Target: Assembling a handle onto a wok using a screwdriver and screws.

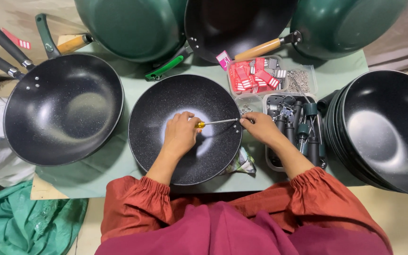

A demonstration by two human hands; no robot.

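Speckled black non-stick wok (pixel 166 108) — left hand (pixel 179 133) grips yellow-handled screwdriver (pixel 216 123), right hand (pixel 259 126) pinches its tip at 3 o'clock rim; a slip could scratch the coating.

Both hands (pixel 180 133) hold a screwdriver (pixel 216 123) (yellow-handled) inside a wok (pixel 166 101).

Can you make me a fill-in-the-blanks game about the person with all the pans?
1. The left hand grips a screwdriver with a ____ handle.
2. The right hand pinches the rim of the black speckled ____.
3. The clear plastic box holds red and white ____.
4. The stack of black pans sits beside the ____ hand.

Missing words: yellow; pan; tags; right
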